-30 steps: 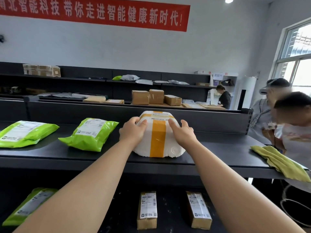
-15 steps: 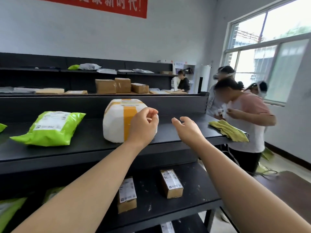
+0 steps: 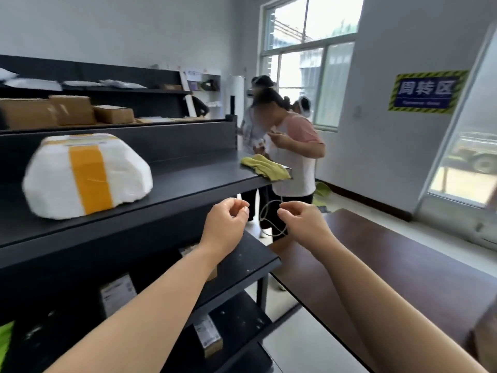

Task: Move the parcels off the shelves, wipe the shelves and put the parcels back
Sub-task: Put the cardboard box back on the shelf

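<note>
A white parcel (image 3: 86, 175) with an orange tape band rests on the black top shelf (image 3: 188, 181), at the left. A yellow-green cloth (image 3: 265, 166) lies at that shelf's right end. My left hand (image 3: 226, 226) and my right hand (image 3: 302, 222) hover in front of the shelf edge, below and right of the parcel, touching nothing. The fingers of both curl loosely inward and hold nothing. Small brown boxes (image 3: 118, 294) with white labels sit on the lower shelves, partly hidden behind my left arm.
Several people (image 3: 293, 146) stand close together at the shelf's right end. A dark brown table (image 3: 390, 265) stretches along the right. Cardboard boxes (image 3: 72, 110) sit on a farther shelf row behind. A window and a blue wall sign are at the right.
Both hands have let go of the white parcel and drawn back and down below the shelf edge. The view has swung right, so the parcel now sits far left.
</note>
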The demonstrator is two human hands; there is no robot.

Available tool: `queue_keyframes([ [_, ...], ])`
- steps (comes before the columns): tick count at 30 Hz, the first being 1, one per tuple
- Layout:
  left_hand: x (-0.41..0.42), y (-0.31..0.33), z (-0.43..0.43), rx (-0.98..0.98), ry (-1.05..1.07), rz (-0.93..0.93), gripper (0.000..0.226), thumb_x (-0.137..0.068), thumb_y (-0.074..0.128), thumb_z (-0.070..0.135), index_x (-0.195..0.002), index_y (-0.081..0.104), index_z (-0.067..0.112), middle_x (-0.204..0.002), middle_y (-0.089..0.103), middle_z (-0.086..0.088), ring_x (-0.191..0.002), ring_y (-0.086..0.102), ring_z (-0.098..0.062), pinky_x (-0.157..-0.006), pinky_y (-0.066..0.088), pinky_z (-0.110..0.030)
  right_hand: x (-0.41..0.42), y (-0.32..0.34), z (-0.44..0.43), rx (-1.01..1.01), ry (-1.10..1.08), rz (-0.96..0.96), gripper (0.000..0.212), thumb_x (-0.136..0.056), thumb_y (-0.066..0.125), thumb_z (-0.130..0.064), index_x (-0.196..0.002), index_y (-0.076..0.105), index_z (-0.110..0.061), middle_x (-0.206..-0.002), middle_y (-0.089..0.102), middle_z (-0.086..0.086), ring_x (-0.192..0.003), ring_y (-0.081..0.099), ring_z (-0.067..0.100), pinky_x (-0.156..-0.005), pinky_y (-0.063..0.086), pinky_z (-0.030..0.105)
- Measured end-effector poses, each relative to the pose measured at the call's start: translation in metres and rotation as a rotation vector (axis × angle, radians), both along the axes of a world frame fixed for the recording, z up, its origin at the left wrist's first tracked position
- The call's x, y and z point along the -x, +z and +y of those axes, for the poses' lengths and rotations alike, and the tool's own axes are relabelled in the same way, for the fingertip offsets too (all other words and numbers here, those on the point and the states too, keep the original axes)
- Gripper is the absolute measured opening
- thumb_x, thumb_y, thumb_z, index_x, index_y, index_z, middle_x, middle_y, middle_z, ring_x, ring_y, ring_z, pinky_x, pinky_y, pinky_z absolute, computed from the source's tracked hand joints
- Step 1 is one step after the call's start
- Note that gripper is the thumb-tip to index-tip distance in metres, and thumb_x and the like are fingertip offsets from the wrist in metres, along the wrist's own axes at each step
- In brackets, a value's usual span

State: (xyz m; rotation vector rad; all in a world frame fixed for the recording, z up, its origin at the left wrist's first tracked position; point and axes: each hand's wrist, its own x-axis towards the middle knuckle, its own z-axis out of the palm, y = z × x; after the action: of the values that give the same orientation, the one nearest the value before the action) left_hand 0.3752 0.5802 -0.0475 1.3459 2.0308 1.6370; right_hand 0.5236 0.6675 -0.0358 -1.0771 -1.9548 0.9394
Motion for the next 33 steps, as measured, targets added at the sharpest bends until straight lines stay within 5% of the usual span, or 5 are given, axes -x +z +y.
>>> queue_keyframes([
  [4, -0.043, -0.017, 0.027, 0.019, -0.104, -0.042, 0.009, -0.092, 0.057, 0.02, -0.092, 0.066, 0.022, -0.077, 0.064, 0.01, -0.07, 0.059, -0.003, -0.059, 0.041, -0.009, -0.052, -0.016, 0.014, 0.027, -0.103, -0.017, 0.028, -0.091, 0.059, -0.027, -0.116, 0.067, -0.017, -0.103, 0.069, -0.004, -0.095, 0.062, 0.012, -0.084, 0.049, 0.027],
  [13, -0.159, -0.042, 0.103, 0.101, -0.271, -0.053, 0.011, -0.09, 0.058, 0.016, -0.094, 0.069, 0.015, -0.084, 0.07, -0.003, -0.081, 0.065, -0.021, -0.081, 0.054, -0.038, -0.184, -0.054, 0.054, 0.055, -0.314, -0.048, 0.026, -0.09, 0.063, -0.027, -0.112, 0.069, -0.015, -0.1, 0.071, -0.002, -0.092, 0.064, 0.011, -0.079, 0.046, 0.022],
  [23, -0.321, -0.064, 0.183, 0.159, -0.504, -0.096, 0.011, -0.091, 0.057, 0.017, -0.087, 0.064, 0.024, -0.085, 0.068, 0.002, -0.079, 0.064, -0.017, -0.07, 0.05, -0.026, -0.351, -0.072, 0.095, 0.068, -0.523, -0.114, 0.026, -0.091, 0.061, -0.027, -0.112, 0.069, -0.015, -0.102, 0.07, -0.001, -0.093, 0.061, 0.009, -0.083, 0.045, 0.021],
  [33, -0.451, -0.087, 0.223, 0.233, -0.636, -0.033, 0.016, -0.092, 0.057, 0.021, -0.101, 0.068, 0.014, -0.093, 0.069, -0.003, -0.091, 0.064, -0.02, -0.085, 0.053, -0.034, -0.494, -0.096, 0.121, 0.136, -0.721, -0.171, 0.026, -0.091, 0.061, -0.027, -0.112, 0.068, -0.014, -0.095, 0.065, -0.002, -0.091, 0.06, 0.014, -0.08, 0.049, 0.028],
])
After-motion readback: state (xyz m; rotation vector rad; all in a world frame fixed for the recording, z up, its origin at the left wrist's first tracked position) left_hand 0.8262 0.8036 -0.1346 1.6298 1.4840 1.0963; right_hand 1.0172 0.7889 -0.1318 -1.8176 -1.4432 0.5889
